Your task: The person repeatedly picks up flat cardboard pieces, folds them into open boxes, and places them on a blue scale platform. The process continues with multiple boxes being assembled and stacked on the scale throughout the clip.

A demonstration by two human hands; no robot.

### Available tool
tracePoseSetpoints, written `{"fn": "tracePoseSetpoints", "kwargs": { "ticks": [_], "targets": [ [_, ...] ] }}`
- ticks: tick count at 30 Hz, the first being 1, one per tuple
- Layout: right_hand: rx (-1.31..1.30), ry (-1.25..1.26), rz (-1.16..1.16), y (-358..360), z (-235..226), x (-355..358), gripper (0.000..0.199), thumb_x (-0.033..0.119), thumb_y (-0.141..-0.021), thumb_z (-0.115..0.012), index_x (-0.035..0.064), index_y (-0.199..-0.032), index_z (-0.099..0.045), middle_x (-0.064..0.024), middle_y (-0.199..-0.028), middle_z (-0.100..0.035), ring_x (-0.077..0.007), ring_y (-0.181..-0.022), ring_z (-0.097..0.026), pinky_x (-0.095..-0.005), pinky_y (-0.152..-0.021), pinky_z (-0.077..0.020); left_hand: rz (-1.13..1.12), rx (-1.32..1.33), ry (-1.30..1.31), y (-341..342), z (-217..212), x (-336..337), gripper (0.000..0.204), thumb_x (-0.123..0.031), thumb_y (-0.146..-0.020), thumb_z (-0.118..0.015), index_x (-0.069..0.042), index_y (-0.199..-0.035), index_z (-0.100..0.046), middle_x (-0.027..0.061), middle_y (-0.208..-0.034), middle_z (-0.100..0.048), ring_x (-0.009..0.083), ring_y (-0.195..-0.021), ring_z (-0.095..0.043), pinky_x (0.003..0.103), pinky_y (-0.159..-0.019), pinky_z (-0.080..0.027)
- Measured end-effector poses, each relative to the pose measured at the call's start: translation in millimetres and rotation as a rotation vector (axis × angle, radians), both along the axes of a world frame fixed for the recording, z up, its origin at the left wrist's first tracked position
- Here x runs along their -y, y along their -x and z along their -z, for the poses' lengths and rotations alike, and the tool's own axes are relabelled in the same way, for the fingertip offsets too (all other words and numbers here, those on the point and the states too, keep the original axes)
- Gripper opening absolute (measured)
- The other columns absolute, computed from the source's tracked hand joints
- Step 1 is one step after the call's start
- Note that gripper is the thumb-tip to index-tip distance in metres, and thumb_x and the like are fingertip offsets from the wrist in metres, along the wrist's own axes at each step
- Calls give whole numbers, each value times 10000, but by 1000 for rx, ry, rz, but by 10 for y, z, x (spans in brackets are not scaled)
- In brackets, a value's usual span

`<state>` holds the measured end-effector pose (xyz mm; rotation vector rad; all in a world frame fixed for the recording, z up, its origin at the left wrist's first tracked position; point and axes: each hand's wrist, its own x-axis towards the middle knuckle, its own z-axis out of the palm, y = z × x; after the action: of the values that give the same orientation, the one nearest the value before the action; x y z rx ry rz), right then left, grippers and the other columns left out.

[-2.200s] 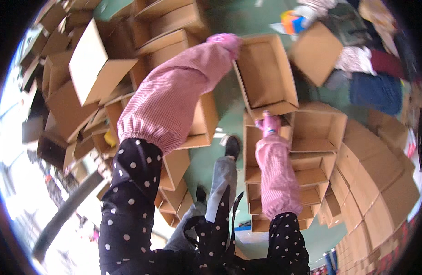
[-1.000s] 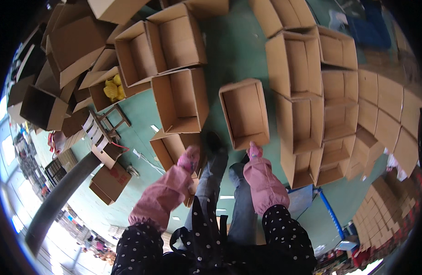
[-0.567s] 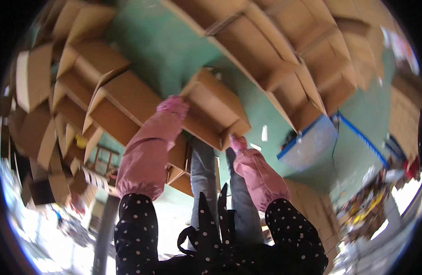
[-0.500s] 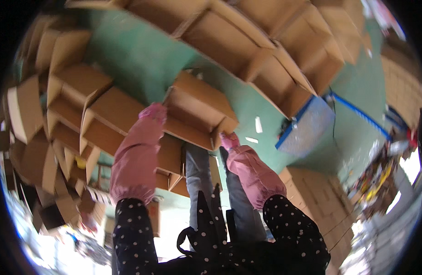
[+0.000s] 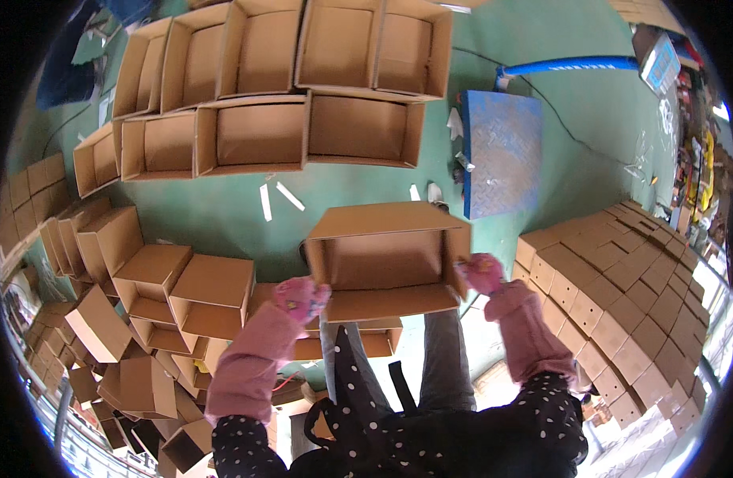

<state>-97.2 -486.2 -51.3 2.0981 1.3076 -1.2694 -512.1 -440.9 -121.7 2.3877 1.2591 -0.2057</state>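
An open cardboard box (image 5: 388, 263) is held up in front of my legs, its hollow side facing me. My left hand (image 5: 301, 298), in a pink patterned glove, grips its left edge near the lower corner. On the opposite side my right hand (image 5: 481, 275), gloved alike, is closed on the box's right edge. Pink sleeve covers run up both forearms. Behind the held box and just above my legs, part of another open box (image 5: 358, 338) shows.
Two rows of open boxes (image 5: 259, 135) stand on the green floor ahead. A blue platform scale (image 5: 503, 155) is at the right, near stacked flat-sided cartons (image 5: 621, 299). More loose boxes (image 5: 147, 386) pile up at the left. A person's dark-clothed leg (image 5: 68, 72) is at far left.
My view has turned to the right. The box, held in both hands throughout, now sits more level and my right hand has moved outward with its side.
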Motion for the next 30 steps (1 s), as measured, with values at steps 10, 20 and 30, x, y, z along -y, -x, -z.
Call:
{"fn": "tracePoseSetpoints", "kwargs": {
  "ticks": [10,20,30],
  "targets": [
    [514,-47,-320,-2600,-22,-424,364,357,-786,-396,42,-870,-558,-103,-819,-574,-254,-783,-535,-317,-734,-420,-226,44,738,-3088,-192,-607,412,-419,-761,-406,-39,-700,-552,161,-732,-580,316,-728,-558,410,-661,-429],
    [218,-436,276,-3674,1208,-645,205,239,-823,-401,58,-809,-494,-58,-679,-502,-239,-605,-488,-316,-666,-423,-327,153,719,-4119,46,-1062,442,-423,-780,-422,1,-733,-537,171,-724,-560,327,-681,-535,397,-625,-421],
    [-277,-406,576,-1437,777,709,179,215,-782,-452,52,-730,-506,-78,-691,-523,-206,-663,-502,-307,-604,-411,-1160,598,1395,-2680,560,-42,379,-429,-780,-415,-154,-522,-446,-1,-457,-413,104,-366,-365,260,-343,-248]
  ]
}}
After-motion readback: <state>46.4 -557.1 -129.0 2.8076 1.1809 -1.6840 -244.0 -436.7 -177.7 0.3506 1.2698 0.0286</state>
